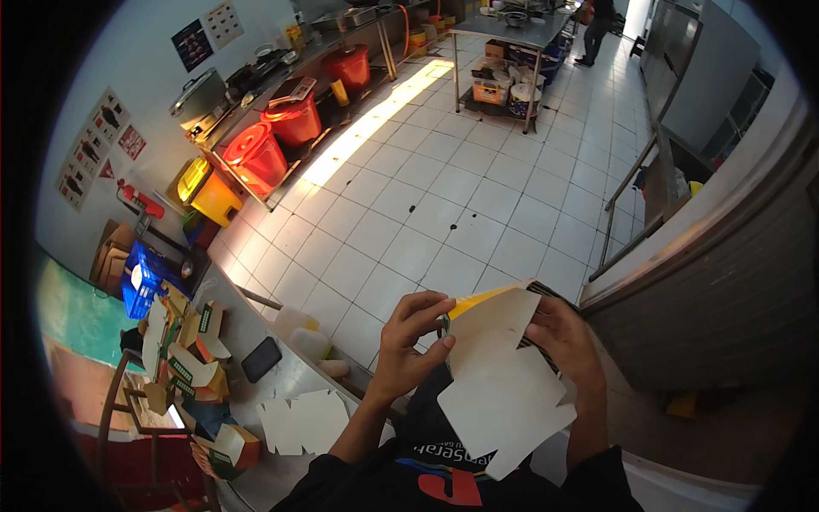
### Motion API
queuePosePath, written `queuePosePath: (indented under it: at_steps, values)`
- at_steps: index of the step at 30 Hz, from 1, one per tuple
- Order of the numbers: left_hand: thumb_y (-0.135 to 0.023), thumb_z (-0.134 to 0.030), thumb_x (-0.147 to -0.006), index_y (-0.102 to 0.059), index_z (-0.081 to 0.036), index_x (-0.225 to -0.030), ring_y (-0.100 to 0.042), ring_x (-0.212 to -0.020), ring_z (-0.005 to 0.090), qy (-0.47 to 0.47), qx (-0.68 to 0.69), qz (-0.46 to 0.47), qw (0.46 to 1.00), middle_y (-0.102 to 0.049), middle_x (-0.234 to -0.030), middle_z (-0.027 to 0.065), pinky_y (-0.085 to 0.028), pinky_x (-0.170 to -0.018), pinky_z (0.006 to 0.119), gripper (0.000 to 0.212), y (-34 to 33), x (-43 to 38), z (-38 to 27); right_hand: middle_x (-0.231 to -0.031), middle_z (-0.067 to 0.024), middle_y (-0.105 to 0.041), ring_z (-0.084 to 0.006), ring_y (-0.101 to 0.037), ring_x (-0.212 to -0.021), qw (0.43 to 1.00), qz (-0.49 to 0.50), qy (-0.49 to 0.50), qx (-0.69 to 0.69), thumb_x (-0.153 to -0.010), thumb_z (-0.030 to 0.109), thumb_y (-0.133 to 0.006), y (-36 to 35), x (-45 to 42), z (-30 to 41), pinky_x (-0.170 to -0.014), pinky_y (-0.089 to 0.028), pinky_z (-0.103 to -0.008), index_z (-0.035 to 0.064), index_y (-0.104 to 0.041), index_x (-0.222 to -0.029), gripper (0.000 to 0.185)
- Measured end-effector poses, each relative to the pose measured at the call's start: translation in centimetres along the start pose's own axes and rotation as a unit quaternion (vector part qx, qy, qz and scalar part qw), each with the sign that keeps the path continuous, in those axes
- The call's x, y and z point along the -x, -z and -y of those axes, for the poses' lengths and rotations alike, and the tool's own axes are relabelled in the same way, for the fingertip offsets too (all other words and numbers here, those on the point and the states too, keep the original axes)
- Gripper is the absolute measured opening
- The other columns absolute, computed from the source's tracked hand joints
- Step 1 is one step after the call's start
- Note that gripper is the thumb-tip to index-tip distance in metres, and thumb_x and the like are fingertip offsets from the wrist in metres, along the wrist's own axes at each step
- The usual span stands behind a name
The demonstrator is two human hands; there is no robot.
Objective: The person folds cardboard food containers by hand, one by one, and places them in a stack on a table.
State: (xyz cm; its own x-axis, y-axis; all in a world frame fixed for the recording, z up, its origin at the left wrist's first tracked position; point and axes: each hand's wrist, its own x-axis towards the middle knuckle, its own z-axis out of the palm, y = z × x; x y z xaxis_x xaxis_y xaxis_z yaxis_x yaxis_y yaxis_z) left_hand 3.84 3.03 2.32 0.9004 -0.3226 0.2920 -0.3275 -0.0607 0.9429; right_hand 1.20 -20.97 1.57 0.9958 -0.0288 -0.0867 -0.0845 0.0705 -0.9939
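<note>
Between my two hands is a partly folded cardboard food box [492, 365], its plain white inner side facing me. My left hand [413, 345] pinches its yellow-printed edge at the upper left. At the upper right, my right hand [566, 339] grips a dark-striped side panel, with some fingers hidden behind the board. The lower flaps hang loose, spread flat in front of my black shirt. Flat white box blanks [304, 422] lie on the metal table [256, 320] to my left. Folded boxes in orange, green and white [198, 374] are gathered farther left, and another folded box [229, 451] sits nearer me.
A black phone [262, 360] lies on the table beside the boxes. Plastic jugs [307, 339] stand beyond the table edge. A blue crate [142, 278], yellow bin [211, 192] and red lidded buckets [256, 159] line the left wall. Someone stands [596, 32] far back. A dark wooden door [697, 307] is at right.
</note>
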Motion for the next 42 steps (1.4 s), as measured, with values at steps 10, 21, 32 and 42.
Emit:
queuePosePath:
  at_steps: [10,21,32,42]
  values:
    - [-0.063,0.001,-0.073,-0.055,-0.003,-0.111,-0.048,-0.115,0.0258,0.054,0.041,-0.016,0.998,-0.048,-0.121,0.015,-0.051,-0.088,0.036,0.039,0.0,0.0,-0.6,-0.09,-0.0078,-0.063,-0.0098,-0.058,-0.082,0.995,-0.018,0.092,-0.02,-0.087,0.012,-0.061,-1.9,0.0,-2.2,-0.072,-0.046,-0.0228,-0.0045,-0.056,-0.1,0.022]
    - [-0.062,-0.015,-0.083,-0.049,-0.007,-0.121,-0.053,-0.108,0.027,0.073,-0.175,0.216,0.958,-0.055,-0.118,0.0123,-0.048,-0.081,0.034,0.041,0.5,-2.6,-2.9,-0.08,-0.0098,-0.065,-0.01,-0.06,-0.072,0.986,0.132,-0.023,0.1,-0.085,0.014,-0.062,-2.6,0.8,-1.8,-0.066,-0.049,-0.0244,-0.0044,-0.062,-0.097,0.022]
    - [-0.048,0.002,-0.077,-0.064,-0.002,-0.088,-0.062,-0.082,0.0205,0.08,0.009,0.228,0.97,-0.065,-0.086,0.0082,-0.047,-0.076,0.03,0.02,0.1,-2.1,2.5,-0.079,-0.0114,-0.066,-0.0122,-0.063,-0.072,0.978,0.148,-0.079,0.128,-0.086,0.016,-0.061,-1.3,0.6,-2.0,-0.064,-0.05,-0.0252,-0.0035,-0.061,-0.099,0.024]
    - [-0.059,-0.01,-0.083,-0.061,-0.004,-0.096,-0.06,-0.092,0.0265,0.148,-0.107,0.125,0.975,-0.063,-0.096,0.009,-0.046,-0.083,0.034,0.015,-1.8,-1.7,-0.4,-0.081,-0.0149,-0.066,-0.0164,-0.065,-0.073,0.987,0.042,-0.028,0.151,-0.085,0.015,-0.062,-2.7,0.6,-1.7,-0.064,-0.051,-0.0265,-0.0043,-0.06,-0.098,0.023]
